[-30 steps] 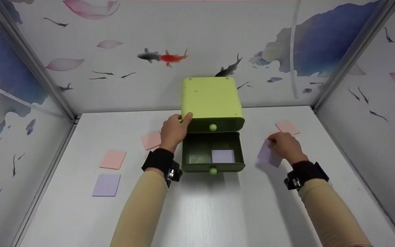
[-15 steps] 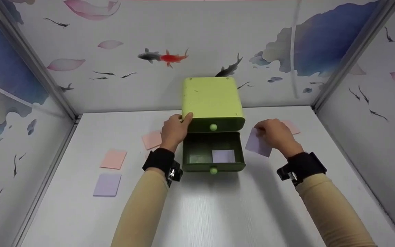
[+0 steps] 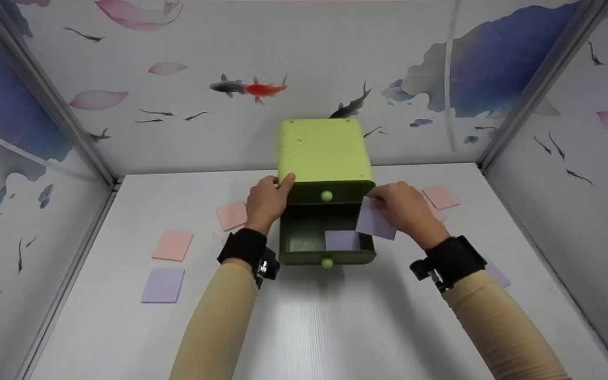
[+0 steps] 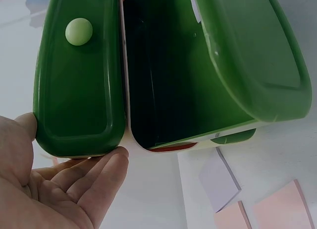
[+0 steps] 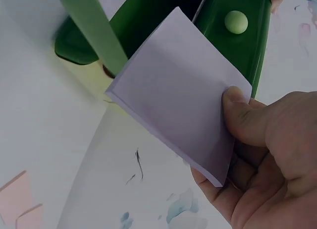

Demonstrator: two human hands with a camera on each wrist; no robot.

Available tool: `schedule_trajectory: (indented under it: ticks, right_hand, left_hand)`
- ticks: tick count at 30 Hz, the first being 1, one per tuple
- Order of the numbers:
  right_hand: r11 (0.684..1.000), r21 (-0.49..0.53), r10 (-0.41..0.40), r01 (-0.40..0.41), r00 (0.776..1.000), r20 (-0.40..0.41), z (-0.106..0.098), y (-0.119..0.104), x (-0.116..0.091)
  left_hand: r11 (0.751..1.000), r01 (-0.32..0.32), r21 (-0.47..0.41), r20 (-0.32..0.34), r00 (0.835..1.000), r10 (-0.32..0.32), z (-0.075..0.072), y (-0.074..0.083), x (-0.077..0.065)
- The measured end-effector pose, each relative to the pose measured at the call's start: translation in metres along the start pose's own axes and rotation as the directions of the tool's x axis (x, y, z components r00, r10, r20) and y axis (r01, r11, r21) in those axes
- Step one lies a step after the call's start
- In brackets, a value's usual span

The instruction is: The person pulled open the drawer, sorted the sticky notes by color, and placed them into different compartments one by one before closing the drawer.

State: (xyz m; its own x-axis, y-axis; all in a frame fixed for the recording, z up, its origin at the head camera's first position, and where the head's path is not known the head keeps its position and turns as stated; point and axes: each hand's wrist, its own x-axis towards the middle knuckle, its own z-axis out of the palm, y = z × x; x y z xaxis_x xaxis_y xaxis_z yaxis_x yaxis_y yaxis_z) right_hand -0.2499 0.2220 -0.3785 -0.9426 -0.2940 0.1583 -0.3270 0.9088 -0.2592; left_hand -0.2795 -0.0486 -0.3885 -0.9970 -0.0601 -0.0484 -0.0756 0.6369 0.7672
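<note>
A lime-green two-drawer cabinet (image 3: 325,150) stands against the back wall, its lower drawer (image 3: 304,257) pulled out and its upper drawer closed. One purple sticky note pad (image 3: 341,240) lies inside the lower drawer. My left hand (image 3: 267,203) grips the cabinet's front left corner, thumb on the top edge and fingers along the side. Between thumb and fingers, my right hand (image 3: 408,210) pinches another purple sticky note pad (image 5: 178,90). That pad hangs tilted by the lower drawer's right side, partly overlapping it in the head view.
Pink pads (image 3: 173,245) and a purple pad (image 3: 163,285) lie left of the cabinet. More pink pads (image 3: 441,197) lie to the right. A further purple pad (image 3: 497,275) shows partly behind the right wrist. Patterned walls (image 3: 177,142) close in the white table (image 3: 314,327).
My right hand has carried its purple pad leftward from above the right-hand pads to the lower drawer's right edge. The left hand keeps its grip on the cabinet.
</note>
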Motion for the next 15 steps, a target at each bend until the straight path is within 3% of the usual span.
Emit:
schedule_trajectory:
  ticks: [15]
  right_hand:
    - [0.991, 0.021, -0.132, 0.134, 0.989, -0.071, 0.043, -0.055, 0.012]
  left_hand:
    - [1.000, 0.013, -0.009, 0.000, 1.000, -0.013, 0.001, 0.000, 0.000]
